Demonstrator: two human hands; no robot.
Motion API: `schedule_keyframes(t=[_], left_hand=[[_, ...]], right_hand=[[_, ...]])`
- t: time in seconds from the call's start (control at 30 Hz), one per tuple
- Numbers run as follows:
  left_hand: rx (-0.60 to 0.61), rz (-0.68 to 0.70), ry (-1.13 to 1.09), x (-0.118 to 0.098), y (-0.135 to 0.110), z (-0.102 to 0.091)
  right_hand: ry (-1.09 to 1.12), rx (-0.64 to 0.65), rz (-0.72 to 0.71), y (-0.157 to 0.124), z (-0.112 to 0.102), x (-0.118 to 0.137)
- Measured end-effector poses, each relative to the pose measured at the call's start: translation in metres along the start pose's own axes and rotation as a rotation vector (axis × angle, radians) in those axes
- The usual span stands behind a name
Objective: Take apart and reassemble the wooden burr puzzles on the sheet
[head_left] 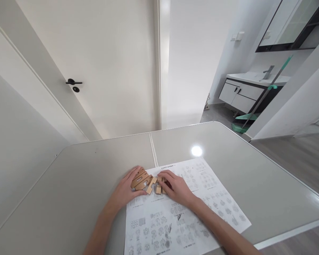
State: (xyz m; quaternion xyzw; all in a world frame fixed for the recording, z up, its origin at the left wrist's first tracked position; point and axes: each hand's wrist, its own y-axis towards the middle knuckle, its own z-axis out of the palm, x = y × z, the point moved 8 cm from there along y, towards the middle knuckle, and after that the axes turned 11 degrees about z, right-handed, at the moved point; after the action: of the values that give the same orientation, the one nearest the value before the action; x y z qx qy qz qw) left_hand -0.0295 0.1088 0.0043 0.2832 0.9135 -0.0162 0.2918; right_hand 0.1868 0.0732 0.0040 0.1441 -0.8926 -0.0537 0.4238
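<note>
1. Left hand [124,189]: thumb and fingers spread wide, cupped around brown wooden pieces [140,182]. Fingers cover their left ends; I can't tell how firmly it grips.
2. Right hand [179,189]: fingers curled over light wooden blocks [158,190]. Fingertips partly hidden, so I can't tell whether it pinches one; blocks at its palm side are half covered.
3. Brown pieces bear dark marks, too small for me to read. Light blocks sit between the hands, just right of the brown ones, at the far left part of a printed sheet [215,226].
4. Sheet lies on the grey surface [95,177]; its print is blurred, the right forearm covers some, and its near edge is cut off. Both forearms are cut off too.
5. Containers: white vanity cabinet [241,92], far right, doors closed, contents hidden. Green dustpan [239,128] near it; I can't make out what's inside. Mirror [287,24] above, cut off.
</note>
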Motion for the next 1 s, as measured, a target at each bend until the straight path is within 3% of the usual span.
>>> schedule_keyframes(t=[0.2, 0.37, 0.53, 0.77, 1.0], left_hand=[[-0.061, -0.03, 0.04, 0.009, -0.002, -0.008], [-0.117, -0.05, 0.09, 0.003, -0.002, -0.01], [-0.131, -0.154, 0.093, 0.006, -0.003, -0.013], [-0.27, -0.136, 0.16, 0.007, -0.004, -0.024], [-0.452, -0.113, 0.225, 0.011, -0.008, -0.037]], right_hand=[[-0.068, 0.015, -0.076, -0.003, 0.004, 0.005], [-0.06, 0.015, -0.053, -0.003, 0.007, 0.003], [0.079, 0.034, -0.013, -0.004, 0.004, 0.005], [0.334, 0.114, -0.015, -0.004, 0.005, 0.01], [0.179, -0.068, 0.135, -0.001, -0.002, -0.009]])
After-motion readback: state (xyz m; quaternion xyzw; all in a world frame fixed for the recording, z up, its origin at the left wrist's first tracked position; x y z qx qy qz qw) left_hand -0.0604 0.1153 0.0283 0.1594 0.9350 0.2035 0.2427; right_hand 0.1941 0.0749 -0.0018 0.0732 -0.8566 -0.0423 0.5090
